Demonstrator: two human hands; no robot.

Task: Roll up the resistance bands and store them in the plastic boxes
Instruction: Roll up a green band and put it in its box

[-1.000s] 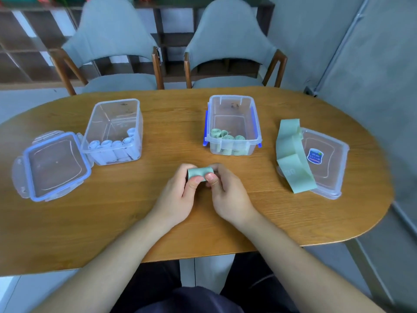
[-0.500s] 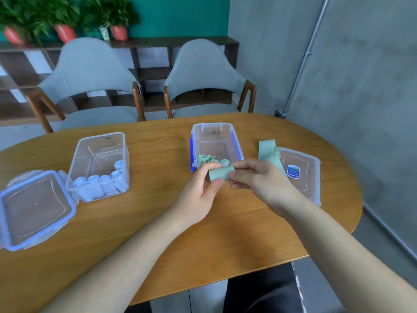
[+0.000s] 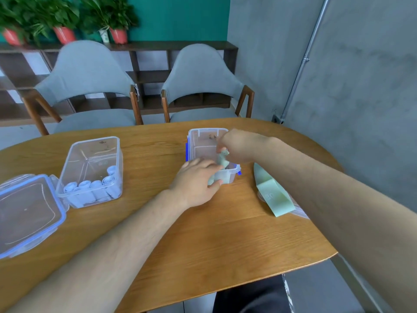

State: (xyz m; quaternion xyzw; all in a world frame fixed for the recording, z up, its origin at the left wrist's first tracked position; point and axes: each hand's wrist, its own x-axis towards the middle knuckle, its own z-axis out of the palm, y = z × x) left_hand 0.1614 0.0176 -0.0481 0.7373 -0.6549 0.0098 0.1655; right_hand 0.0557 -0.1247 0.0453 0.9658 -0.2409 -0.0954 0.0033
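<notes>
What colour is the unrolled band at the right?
The unrolled band is pale green, seen best in the head view.

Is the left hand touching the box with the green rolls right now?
Touching. The head view shows the left hand holding the near left corner of the clear box, with its thumb against the front wall and its fingers over the rim.
</notes>
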